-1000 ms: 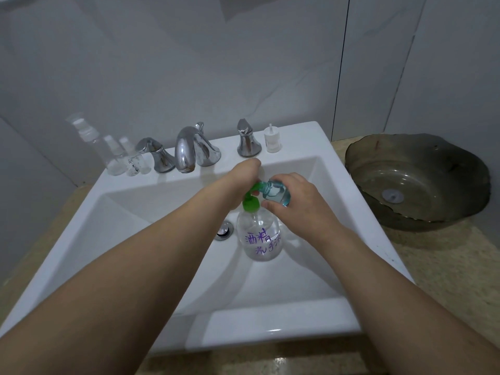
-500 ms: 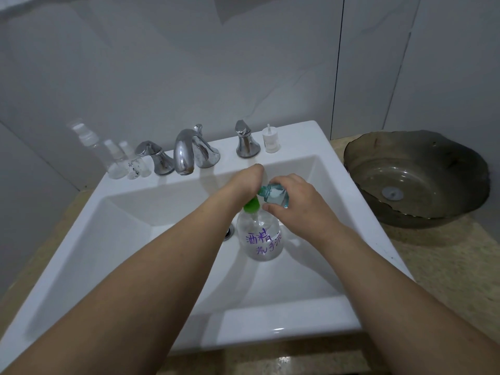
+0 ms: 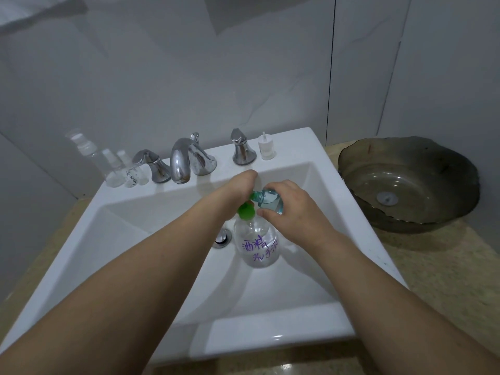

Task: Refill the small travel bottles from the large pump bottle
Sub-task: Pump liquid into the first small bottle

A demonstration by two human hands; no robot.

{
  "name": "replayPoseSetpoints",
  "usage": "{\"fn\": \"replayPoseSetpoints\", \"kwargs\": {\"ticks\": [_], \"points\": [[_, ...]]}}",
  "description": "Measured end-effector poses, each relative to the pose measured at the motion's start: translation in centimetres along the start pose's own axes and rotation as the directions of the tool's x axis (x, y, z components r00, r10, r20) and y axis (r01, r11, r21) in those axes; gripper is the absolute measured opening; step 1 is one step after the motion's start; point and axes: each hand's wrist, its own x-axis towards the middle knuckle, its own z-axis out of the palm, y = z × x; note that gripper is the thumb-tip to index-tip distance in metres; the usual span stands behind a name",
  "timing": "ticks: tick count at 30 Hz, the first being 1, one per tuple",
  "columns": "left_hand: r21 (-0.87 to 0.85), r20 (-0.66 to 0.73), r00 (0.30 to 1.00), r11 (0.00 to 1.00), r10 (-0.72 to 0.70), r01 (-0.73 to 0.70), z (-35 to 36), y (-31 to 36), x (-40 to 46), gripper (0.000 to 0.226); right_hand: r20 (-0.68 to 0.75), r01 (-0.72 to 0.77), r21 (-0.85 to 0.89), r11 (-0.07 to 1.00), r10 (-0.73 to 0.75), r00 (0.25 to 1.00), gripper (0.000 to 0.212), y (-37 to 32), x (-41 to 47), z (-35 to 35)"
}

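A clear round pump bottle [image 3: 258,246] with purple writing and a green pump head [image 3: 245,211] stands in the white sink [image 3: 151,234]. My left hand [image 3: 238,189] rests on top of the green pump head, fingers bent down over it. My right hand [image 3: 288,209] grips a small travel bottle [image 3: 267,201] holding blue liquid, tilted with its mouth against the pump's green spout. Three clear travel bottles [image 3: 119,169] stand on the sink's back left ledge. A white cap with a nozzle [image 3: 266,148] stands on the back ledge at the right.
A chrome faucet [image 3: 186,161] with two handles sits on the back ledge. The chrome drain [image 3: 223,238] lies left of the pump bottle. A dark glass basin [image 3: 405,182] rests on the beige counter [image 3: 443,280] to the right. Grey tiled wall behind.
The hands and both bottles keep their places. Only the view has shifted slightly.
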Motion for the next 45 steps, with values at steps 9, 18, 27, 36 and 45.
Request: {"fn": "replayPoseSetpoints", "kwargs": {"ticks": [9, 18, 27, 36, 45], "points": [[0.011, -0.004, 1.0, 1.0, 0.024, -0.024, -0.4, 0.9, -0.3, 0.036, -0.023, 0.004, 0.006, 1.0, -0.004, 1.0, 0.045, -0.2, 0.1, -0.1], [0.063, -0.029, 0.998, 0.996, -0.056, 0.057, -0.3, 0.7, -1.8, 0.044, 0.012, -0.007, 0.0, 1.0, 0.007, 1.0, 0.043, -0.1, 0.2, -0.1], [0.016, 0.02, 0.996, 0.996, -0.085, 0.085, 0.0, 0.5, -3.1, 0.04, 0.062, -0.03, -0.019, 0.999, 0.031, 0.998, 0.044, 0.0, 0.0, 0.1], [-0.032, 0.006, 0.996, 0.996, -0.085, 0.086, -0.4, 1.4, -3.5, 0.038, 0.028, -0.037, -0.007, 0.999, 0.037, 0.999, 0.045, -0.1, 0.1, -0.1], [-0.017, 0.004, 0.996, 0.996, -0.089, 0.089, -0.4, 1.3, -3.4, 0.035, 0.03, -0.022, 0.001, 1.0, 0.022, 0.999, 0.045, -0.1, 0.3, -0.1]]}}
